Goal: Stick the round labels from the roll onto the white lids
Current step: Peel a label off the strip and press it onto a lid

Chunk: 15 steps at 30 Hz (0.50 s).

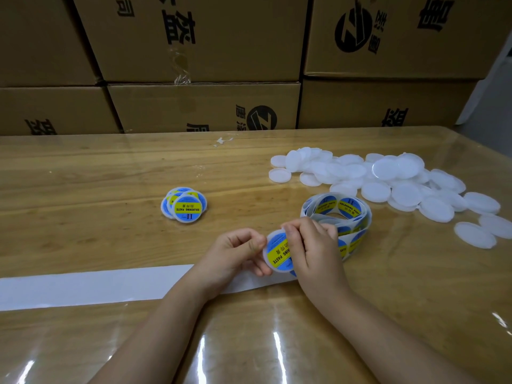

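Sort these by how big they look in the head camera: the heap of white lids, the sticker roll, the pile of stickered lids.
1. heap of white lids
2. sticker roll
3. pile of stickered lids
None look alike.

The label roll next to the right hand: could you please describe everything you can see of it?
The label roll is a loose coil of pale backing paper carrying round blue labels with yellow bands reading SOLDERING PASTE. It lies flat on the wooden table, hollow centre up, near the plain white lids. The right hand covers its near left edge; contact is unclear.
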Motion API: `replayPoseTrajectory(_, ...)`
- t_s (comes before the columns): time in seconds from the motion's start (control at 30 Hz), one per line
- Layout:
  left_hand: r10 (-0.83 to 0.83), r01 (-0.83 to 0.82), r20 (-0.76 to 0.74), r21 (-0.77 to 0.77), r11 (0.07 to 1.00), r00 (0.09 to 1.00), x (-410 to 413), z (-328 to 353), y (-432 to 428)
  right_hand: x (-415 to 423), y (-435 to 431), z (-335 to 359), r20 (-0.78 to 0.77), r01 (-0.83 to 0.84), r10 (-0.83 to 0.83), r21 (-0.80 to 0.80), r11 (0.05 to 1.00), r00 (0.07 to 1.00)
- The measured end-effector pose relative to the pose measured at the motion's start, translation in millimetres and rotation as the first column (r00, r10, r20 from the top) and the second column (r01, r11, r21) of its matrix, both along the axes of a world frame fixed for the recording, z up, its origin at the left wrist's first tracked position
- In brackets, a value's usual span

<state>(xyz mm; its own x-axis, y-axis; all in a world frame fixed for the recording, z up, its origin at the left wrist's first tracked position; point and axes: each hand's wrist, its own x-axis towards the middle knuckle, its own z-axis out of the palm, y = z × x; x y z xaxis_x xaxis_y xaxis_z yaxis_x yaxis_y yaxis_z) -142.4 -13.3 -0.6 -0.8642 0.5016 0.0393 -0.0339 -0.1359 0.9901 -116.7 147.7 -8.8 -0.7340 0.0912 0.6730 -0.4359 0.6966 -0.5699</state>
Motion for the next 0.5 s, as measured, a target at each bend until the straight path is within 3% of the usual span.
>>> replayPoseTrajectory(0.2, -0.013, 0.013, -0.019, 0.022, 1.0, 1.0, 0.0, 0.5, 0.7, 1.4, -3.1, 1.9, 0.03, -0.023, 0.024, -0.029, 0.999, 0.999)
replayPoseTrajectory(0.5, 0.023, -0.023, 0.003, 0.089, 0.996, 1.0, -2.2, -2.1, 1.3, 5.8, -7.8, 6.1, 0.038, -0.062, 0.059, 0.091, 0.994, 0.998)
